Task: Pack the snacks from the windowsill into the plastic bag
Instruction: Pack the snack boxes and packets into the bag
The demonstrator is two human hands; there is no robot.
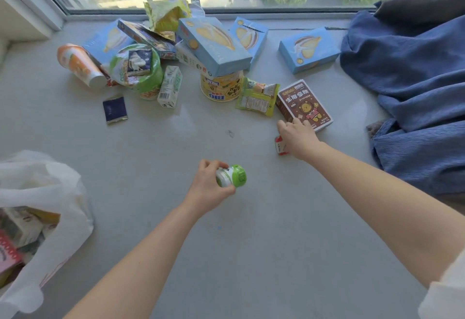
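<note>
From the head camera I see the left hand [208, 183] curled tight round a small green-capped bottle [232, 176], over the bare middle of the windowsill [176, 142]. The plastic bag [37, 193] lies open at the lower left, well apart from that hand, with packets inside. The right hand [298, 137] reaches to the brown box [305, 105], fingers over its near edge; I cannot tell whether they grip it. A small red-and-white packet [280, 145] lies just beside that hand, partly hidden. Farther back I see more snacks: blue boxes [214, 42], a yellow tub [221, 89], a green packet [256, 97].
</note>
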